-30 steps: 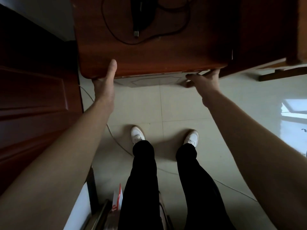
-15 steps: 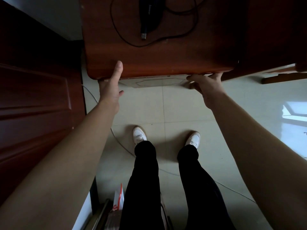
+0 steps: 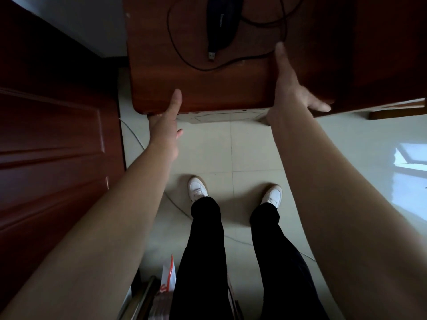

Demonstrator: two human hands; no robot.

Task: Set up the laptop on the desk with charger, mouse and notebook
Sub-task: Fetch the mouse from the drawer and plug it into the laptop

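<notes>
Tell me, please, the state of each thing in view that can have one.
Mouse, lying on the desk, unheld.
Plug, free, plugged into nothing.
Cable, looped loosely on the desk.
Left hand, gripping the desk's front edge, thumb on top.
Right hand, open, fingers straight over the desk top.

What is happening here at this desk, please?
A person stands at a wooden desk. The left hand holds its near edge, thumb on top. The right hand is open over the desk top, fingers stretched toward the cable of a black mouse. The cable lies in loose loops, and its plug is free. No laptop, charger or notebook is in view.
</notes>
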